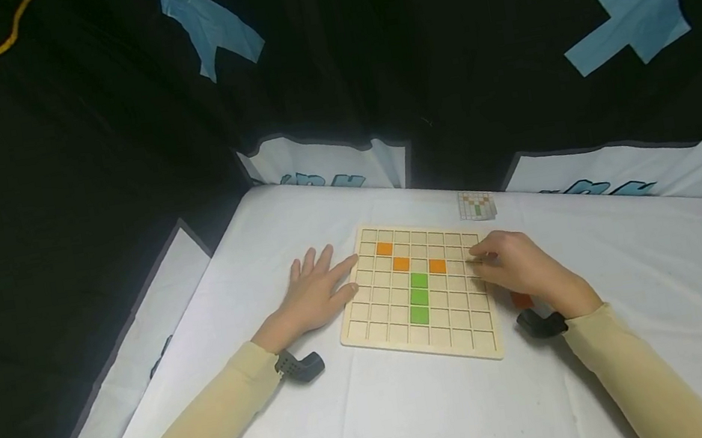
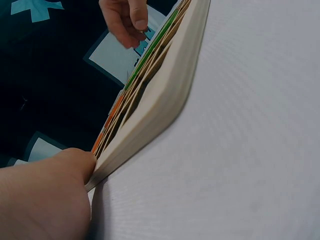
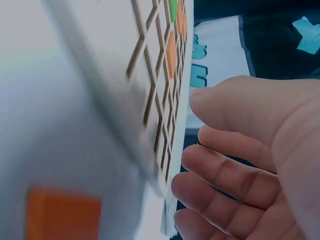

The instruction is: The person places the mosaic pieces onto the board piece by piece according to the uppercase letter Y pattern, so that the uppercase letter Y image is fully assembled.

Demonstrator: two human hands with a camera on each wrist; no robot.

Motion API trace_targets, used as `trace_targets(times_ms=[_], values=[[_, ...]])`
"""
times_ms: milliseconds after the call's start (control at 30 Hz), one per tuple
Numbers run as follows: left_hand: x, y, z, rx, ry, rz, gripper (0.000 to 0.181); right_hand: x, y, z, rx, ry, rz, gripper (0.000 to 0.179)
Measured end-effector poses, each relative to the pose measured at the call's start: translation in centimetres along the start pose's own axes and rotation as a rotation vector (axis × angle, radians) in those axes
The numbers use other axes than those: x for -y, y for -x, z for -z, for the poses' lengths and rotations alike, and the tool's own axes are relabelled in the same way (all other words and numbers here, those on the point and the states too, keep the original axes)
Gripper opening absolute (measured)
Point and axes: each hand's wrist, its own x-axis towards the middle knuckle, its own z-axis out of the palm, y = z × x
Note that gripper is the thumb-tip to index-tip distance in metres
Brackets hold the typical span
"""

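A square wooden grid board point(image 1: 379, 313) lies on the white-covered table. Set in its cells are several tiles: an orange tile point(image 1: 437, 266), two more orange ones at upper left, and a column of green tiles point(image 1: 419, 297). My left hand point(image 1: 313, 293) lies spread at the board's left edge, index finger and thumb touching the rim. Over the right edge hovers my right hand point(image 1: 521, 265), its fingers loosely bent. The right wrist view shows a gap between thumb point(image 3: 225, 102) and fingers, with nothing held there. A loose orange tile point(image 1: 521, 299) rests on the table beneath the right wrist.
Behind the board, a small card point(image 1: 477, 205) printed with a coloured grid pattern lies on the table point(image 1: 422, 420). Dark curtains point(image 1: 331, 86) with blue tape patches hang around the table's far and left sides. Each wrist wears a black camera mount.
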Motion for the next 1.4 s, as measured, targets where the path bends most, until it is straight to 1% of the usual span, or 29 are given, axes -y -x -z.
trace_targets(times_ms=[300,533,700,933,1133,1400], values=[[0.0,0.1,0.1,-0.004,0.0,-0.003,0.059,-1.7,2.8,1.0,-0.016,0.022,-0.065,0.035],[0.0,0.0,0.0,-0.008,-0.001,-0.002,0.058,-2.7,4.6,1.3,-0.051,0.023,-0.041,0.033],[0.0,0.0,-0.1,-0.007,-0.005,-0.003,0.059,-3.0,5.5,1.4,-0.064,0.024,-0.031,0.033],[-0.1,0.1,0.0,-0.002,-0.005,0.003,0.06,-3.2,5.7,1.1,-0.059,0.017,0.015,0.033],[-0.2,0.1,0.0,-0.001,0.001,0.0,0.059,-3.0,5.7,0.9,-0.044,0.024,0.037,0.037],[-0.2,0.1,0.0,0.004,0.004,0.005,0.059,-2.9,5.6,0.6,0.006,0.015,0.012,0.038]])
